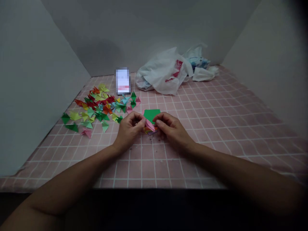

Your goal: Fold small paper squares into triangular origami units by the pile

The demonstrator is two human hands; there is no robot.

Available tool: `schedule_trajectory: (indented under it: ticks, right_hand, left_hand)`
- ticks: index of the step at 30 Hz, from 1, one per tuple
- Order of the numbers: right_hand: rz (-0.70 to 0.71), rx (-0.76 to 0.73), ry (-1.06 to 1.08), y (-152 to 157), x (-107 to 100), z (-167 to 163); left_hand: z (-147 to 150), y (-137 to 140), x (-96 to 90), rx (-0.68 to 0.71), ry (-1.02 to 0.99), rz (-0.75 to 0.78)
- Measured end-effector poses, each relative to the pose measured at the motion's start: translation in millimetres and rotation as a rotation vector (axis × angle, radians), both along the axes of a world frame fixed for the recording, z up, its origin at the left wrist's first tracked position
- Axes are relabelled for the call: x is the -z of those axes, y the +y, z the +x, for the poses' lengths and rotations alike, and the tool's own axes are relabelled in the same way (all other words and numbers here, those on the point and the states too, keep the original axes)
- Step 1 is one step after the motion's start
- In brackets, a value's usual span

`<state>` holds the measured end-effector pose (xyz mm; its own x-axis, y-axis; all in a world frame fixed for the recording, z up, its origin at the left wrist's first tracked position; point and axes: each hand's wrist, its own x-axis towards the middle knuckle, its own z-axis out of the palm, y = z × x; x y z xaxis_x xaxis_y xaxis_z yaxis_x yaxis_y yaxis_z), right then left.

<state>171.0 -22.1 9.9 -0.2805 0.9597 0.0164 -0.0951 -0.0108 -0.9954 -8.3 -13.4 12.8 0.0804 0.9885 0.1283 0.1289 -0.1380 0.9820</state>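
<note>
A narrow, pointed piece of pink folded paper (150, 125) is pinched between the thumb and fingers of my left hand (130, 130), its tip slanting down to the right. Just right of it is my right hand (172, 130), thumb and fingers closed together close to the paper; whether they grip its edge I cannot make out. Behind and below the paper lies a stack of square paper sheets (151, 115), green on top, with orange and purple edges showing at the front. My fingers hide part of the stack.
Many folded paper cranes (96, 106) in several colours are spread on the left. A lit phone (123, 81) stands behind them. White plastic bags (166, 70) lie at the back. The pink checked tablecloth (204, 112) has pale panels on three sides.
</note>
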Motion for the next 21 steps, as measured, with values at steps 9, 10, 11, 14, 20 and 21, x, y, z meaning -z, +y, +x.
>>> schedule_trajectory:
  ticks: [9,10,11,14,20,21]
  right_hand:
    - [0.156,-0.042,-0.022,5,5,1]
    - [0.169,-0.049,-0.024,5,6,1]
    - [0.181,-0.056,-0.028,6,8,1]
    - [0.23,-0.067,-0.052,6,11,2]
    - [0.42,-0.057,-0.131,3,8,3]
    - [0.421,-0.054,-0.128,3,7,3]
  left_hand:
    - [2,3,-0.1,0.103,-0.275,-0.264]
    - [2,3,-0.4,0.112,-0.29,-0.274]
    - [3,3,-0.7,0.12,-0.303,-0.283]
    - [3,2,-2.0,0.135,-0.324,-0.301]
    - [3,0,-6.1,0.134,-0.319,-0.319]
    - [3,0,-6.7,0.133,-0.31,-0.319]
